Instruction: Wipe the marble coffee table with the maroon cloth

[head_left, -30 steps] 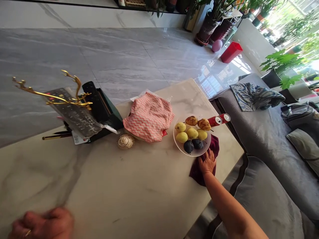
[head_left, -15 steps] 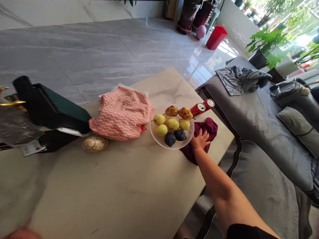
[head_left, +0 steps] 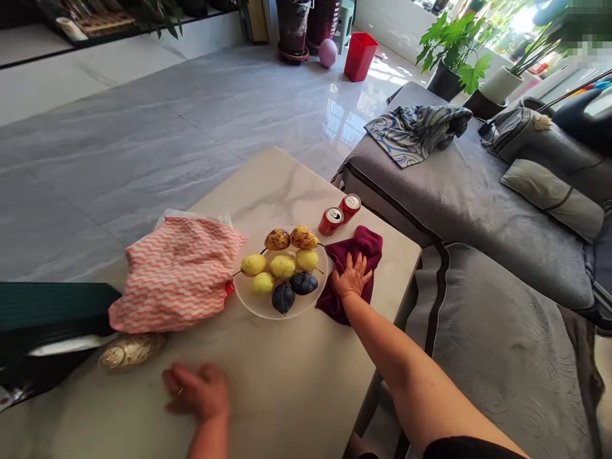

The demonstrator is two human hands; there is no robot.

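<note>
My right hand [head_left: 352, 276] lies flat, fingers spread, on a crumpled maroon cloth [head_left: 368, 242] at the right side of the table. Close to the cloth's left edge is a clear plate [head_left: 253, 305] of fruit: spotted brown-yellow pears [head_left: 277, 240], yellow-green pears [head_left: 282, 266] and dark plum-like fruits [head_left: 284, 298]. Over the near left of the table hovers my left hand [head_left: 198, 390], blurred by motion, its fingers seemingly bent; nothing can be made out in it. Beyond the cloth stand two red drink cans [head_left: 331, 220], the nearer one opened.
A pink zigzag-patterned cloth [head_left: 182, 274] covers something left of the plate. Beside it lie a patterned beige object [head_left: 131, 352] and a dark green box [head_left: 52, 309]. A grey sofa [head_left: 507, 331] borders the marble-look table [head_left: 277, 376] on the right.
My left hand has come in from the lower left corner over the table. My right hand stays on the maroon cloth. The camera view has shifted, so the table items appear farther left.
</note>
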